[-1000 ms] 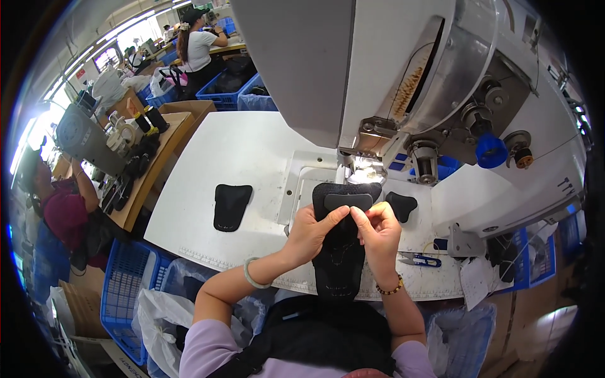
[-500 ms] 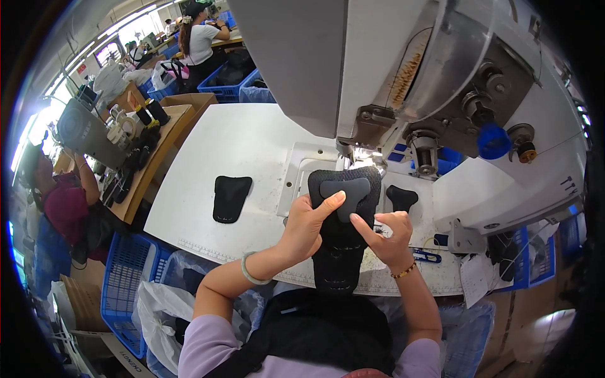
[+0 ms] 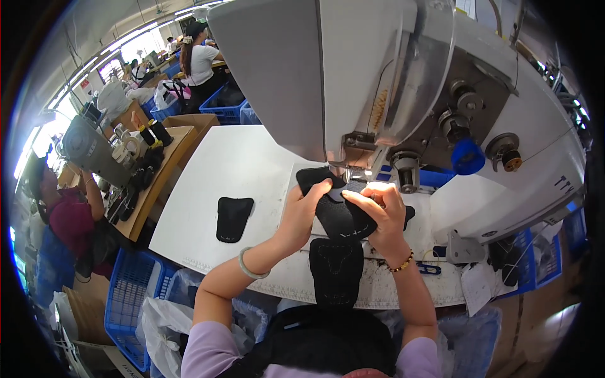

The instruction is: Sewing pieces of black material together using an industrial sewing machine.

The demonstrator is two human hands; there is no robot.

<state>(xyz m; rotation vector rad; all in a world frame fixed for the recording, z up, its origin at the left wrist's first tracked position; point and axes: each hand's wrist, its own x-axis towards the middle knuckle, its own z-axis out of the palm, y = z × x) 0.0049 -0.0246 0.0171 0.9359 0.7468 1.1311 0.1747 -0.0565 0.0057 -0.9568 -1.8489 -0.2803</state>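
Observation:
Right below the sewing machine's needle area [image 3: 353,171], my two hands hold a black padded fabric piece [image 3: 343,219] with a small grey patch [image 3: 336,194] on its upper face. My left hand [image 3: 301,211] is closed on the pad's left side, thumb on top by the patch. My right hand [image 3: 386,214] is closed on the right side, its thumb at the patch's edge; its other fingers are partly hidden in glare. Another black pad [image 3: 336,271], with a stitched outline, lies at the table's front edge. A third black pad [image 3: 234,219] lies to the left.
The large sewing machine head [image 3: 271,69] overhangs the white table [image 3: 189,183]. A dark piece [image 3: 409,215] shows beside my right hand, and blue thread snips [image 3: 430,269] lie nearer. A blue basket [image 3: 129,302] stands lower left. Co-workers sit farther left.
Both hands have brought the pad closer to the needle area and tilted it. The stitched pad below now lies apart from it on the table edge. The view has shifted slightly.

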